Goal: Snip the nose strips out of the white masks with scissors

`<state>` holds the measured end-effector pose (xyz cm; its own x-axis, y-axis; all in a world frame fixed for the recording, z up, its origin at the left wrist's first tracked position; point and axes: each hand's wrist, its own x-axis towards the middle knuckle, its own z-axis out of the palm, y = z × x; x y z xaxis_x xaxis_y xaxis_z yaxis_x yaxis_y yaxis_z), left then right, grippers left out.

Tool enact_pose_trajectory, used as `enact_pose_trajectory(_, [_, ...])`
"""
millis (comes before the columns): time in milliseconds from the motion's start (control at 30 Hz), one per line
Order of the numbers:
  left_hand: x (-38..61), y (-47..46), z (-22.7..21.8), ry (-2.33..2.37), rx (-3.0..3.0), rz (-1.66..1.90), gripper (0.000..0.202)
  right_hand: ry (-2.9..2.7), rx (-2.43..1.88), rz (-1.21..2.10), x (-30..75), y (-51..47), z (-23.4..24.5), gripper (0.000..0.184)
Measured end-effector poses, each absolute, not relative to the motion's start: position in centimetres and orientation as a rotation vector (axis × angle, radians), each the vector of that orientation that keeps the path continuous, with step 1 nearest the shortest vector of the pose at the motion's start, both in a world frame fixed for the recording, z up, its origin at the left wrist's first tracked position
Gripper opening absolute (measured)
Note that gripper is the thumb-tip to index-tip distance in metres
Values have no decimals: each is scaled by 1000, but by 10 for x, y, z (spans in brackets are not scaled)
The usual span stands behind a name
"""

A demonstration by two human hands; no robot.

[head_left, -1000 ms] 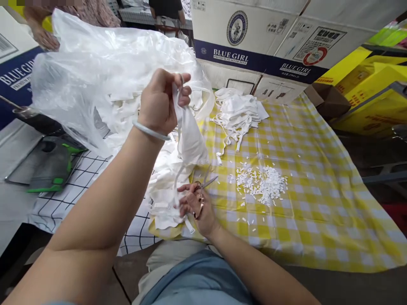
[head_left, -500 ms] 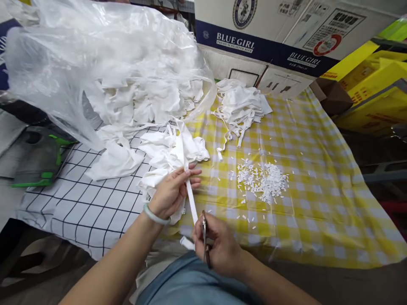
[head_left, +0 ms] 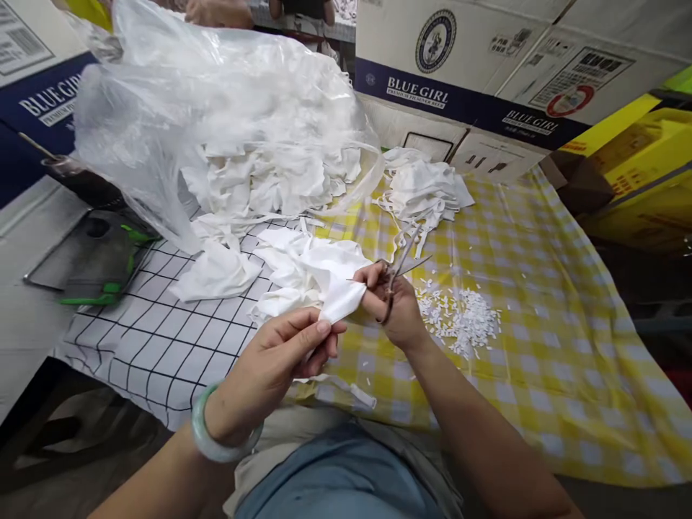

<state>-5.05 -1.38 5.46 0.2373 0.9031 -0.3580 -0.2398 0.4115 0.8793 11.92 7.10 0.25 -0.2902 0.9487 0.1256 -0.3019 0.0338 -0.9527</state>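
Observation:
My left hand [head_left: 286,346] pinches the lower edge of a white cloth piece [head_left: 340,277] between thumb and fingers. In my right hand [head_left: 403,313] is a pair of scissors [head_left: 398,265], its handle loop round the fingers and its blades parted, pointing up and away. The right thumb and fingertips also touch the cloth's right corner. More of the same white fabric [head_left: 286,299] lies bunched just beyond my left hand. A narrow white strap [head_left: 360,395] rests on the table edge below. Right of the scissors lies a heap of small white clippings [head_left: 468,317].
A large clear plastic bag [head_left: 259,72] full of white fabric stands at the back left. Strapped white cloth pieces [head_left: 427,187] are piled before a beer carton [head_left: 459,101]. A grey and green object [head_left: 105,252] lies at left. Another person's hand [head_left: 219,13] shows behind the bag.
My right hand has risen from the table's near edge to the cloth, scissors still held. My left hand has shifted from the strap to the cloth's edge. The view has turned slightly left.

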Motion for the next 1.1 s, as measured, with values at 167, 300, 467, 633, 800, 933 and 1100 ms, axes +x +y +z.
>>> enact_pose_trajectory(167, [-42,-4,63,1114,1407,1093,19,-1053,-824,1609,114,54,2,32])
enact_pose_trajectory(300, [-21,13,54,970,1373,1217,26,-1058,-919,1720,105,26,-11,38])
enact_pose_trajectory(467, [-5,15,27,898,1006,1188,29,-1384,-1125,1543,144,10,-8,37])
enact_pose_trajectory(633, [3,2,13,909,1118,1138,27,-1965,-1335,1054,190,6,18,44])
enact_pose_trajectory(800, [9,-3,5,887,1144,1092,27,-2116,-1330,938,194,-1,21,51])
enact_pose_trajectory(933, [9,-3,6,874,1162,1083,27,-2110,-1334,935,193,-4,19,52])
enact_pose_trajectory(1100, [10,-2,6,845,1210,1076,27,-2109,-1317,927,195,-3,20,50])
